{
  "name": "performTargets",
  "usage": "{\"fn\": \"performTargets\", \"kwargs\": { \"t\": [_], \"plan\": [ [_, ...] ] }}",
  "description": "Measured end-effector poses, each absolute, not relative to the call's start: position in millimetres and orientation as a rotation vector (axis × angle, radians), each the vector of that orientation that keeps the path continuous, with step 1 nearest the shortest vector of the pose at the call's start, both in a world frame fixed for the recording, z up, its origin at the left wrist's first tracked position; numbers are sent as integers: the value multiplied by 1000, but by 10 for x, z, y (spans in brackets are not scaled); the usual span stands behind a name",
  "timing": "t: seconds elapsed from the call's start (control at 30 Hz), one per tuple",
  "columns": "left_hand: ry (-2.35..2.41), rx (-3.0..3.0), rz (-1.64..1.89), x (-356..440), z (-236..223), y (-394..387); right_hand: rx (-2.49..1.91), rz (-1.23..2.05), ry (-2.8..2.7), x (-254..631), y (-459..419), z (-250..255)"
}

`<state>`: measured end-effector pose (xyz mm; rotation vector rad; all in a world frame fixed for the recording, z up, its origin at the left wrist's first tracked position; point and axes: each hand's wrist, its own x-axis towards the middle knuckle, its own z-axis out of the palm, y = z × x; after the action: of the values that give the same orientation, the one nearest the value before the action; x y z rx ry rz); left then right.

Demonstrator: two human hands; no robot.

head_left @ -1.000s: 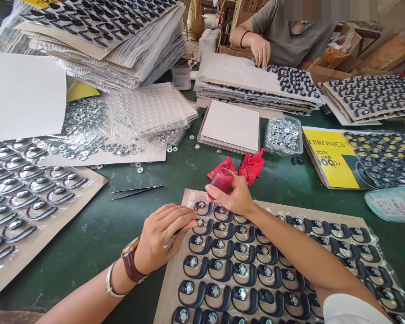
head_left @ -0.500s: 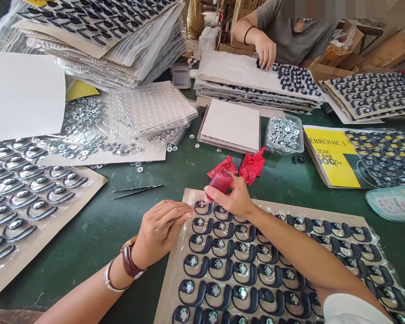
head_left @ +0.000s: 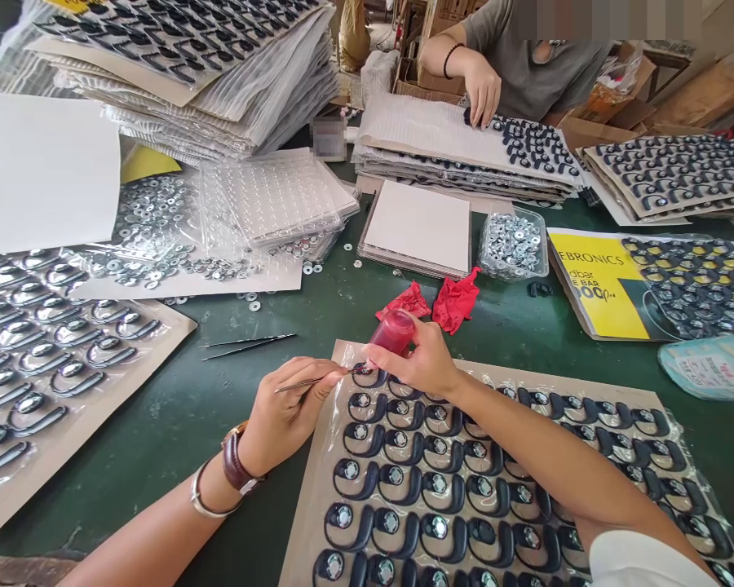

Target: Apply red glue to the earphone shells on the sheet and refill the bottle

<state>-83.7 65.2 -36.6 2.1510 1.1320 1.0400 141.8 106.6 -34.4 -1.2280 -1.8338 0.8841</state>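
Note:
My left hand (head_left: 294,408) is closed on slim dark tweezers (head_left: 309,381), seen nearly edge-on. Their tip reaches a black curved part (head_left: 363,377) in the top left corner of a plastic-covered card sheet (head_left: 321,481). Rows of similar black hook-shaped parts, most with a silver disc, fill this sheet. Wrapped in my right hand (head_left: 426,359) is a translucent red bottle (head_left: 391,333), tilted with its base up and its lower end close to that corner part. The bottle's nozzle is hidden by my fingers.
Other tweezers (head_left: 250,346) lie left on the green table (head_left: 220,440). Red cloth scraps (head_left: 456,302), a tub of metal washers (head_left: 514,244) and a white card stack (head_left: 419,224) stand beyond. Across the table, a person's hand (head_left: 482,90) touches another parts sheet.
My left fingers have shifted slightly, and the tweezers now show more clearly, pointing at the corner part. The red bottle has tipped a little more and moved slightly left.

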Motion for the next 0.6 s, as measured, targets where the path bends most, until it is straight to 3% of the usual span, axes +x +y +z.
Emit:
{"fn": "performTargets", "kwargs": {
  "t": [0.27,0.6],
  "plan": [
    [1039,2296,1167,-823,-281,568,-1136,1345,-1285,1408,1027,-206],
    [794,2873,982,-805,-198,157,-1121,1319,-1498,1371,743,-352]
  ]
}}
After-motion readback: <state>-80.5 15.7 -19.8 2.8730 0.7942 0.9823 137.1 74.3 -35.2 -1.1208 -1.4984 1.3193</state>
